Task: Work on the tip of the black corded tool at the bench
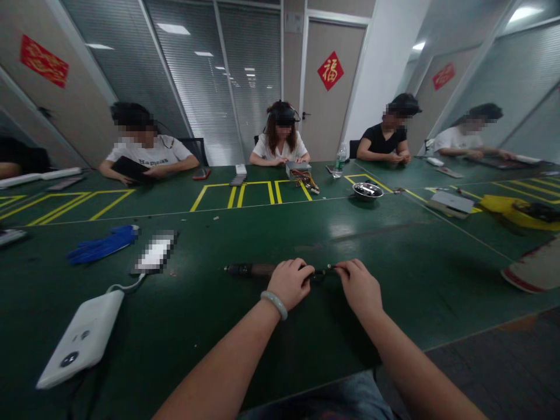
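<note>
A dark electric screwdriver (258,269) lies lengthwise on the green table, its narrow tip pointing left. My left hand (291,283), with a pale bangle on the wrist, is closed around its right-hand end. A black cord (322,272) shows between my two hands. The fingertips of my right hand (359,287) are pinched together on the cord's far end, where a small light-coloured tip shows. My fingers partly cover the cord and the screwdriver's rear end.
Left of my arms lie a white power bank (83,338), a phone (155,252) joined by cable, and a blue glove (102,244). Farther off are a metal bowl (367,191), a water bottle (339,160) and a power supply unit (298,169). Several people sit opposite.
</note>
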### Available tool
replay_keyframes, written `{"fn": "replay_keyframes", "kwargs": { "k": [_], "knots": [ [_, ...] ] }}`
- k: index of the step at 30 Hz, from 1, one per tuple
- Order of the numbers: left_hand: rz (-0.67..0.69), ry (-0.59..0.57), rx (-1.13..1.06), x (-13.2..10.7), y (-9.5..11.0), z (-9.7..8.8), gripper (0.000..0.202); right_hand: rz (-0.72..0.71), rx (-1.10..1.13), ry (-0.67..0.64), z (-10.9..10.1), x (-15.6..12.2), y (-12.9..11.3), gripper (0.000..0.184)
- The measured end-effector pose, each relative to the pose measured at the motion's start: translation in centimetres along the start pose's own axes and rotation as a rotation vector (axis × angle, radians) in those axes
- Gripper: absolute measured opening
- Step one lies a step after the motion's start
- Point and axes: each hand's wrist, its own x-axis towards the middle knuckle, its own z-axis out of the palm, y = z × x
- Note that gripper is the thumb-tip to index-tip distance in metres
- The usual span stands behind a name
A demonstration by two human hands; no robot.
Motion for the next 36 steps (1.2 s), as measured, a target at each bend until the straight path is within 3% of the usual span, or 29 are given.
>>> {"fn": "replay_keyframes", "kwargs": {
  "k": [4,9,13,20,36],
  "knots": [
    [-0.004,-0.003,0.014,-0.3,-0.6,-0.3,0.022,-0.050,0.207,0.052,0.0,3.0,0.3,0.017],
    [0.008,0.017,0.027,-0.6,-0.7,0.1,0.019,-0.247,0.352,-0.188,1.0,3.6,0.2,0.009],
    [0.023,0.040,0.016,-0.3,-0.6,0.5,0.018,-0.330,0.362,-0.256,1.4,2.3,0.5,0.008],
    [0.074,0.043,0.020,0.4,-0.4,1.0,0.009,-0.417,0.286,-0.249,1.4,2.1,0.6,0.006],
    [0.119,0.027,-0.083,0.4,-1.3,1.6,0.012,-0.623,0.129,-0.175,1.8,1.4,-0.4,0.003]
  ]
}}
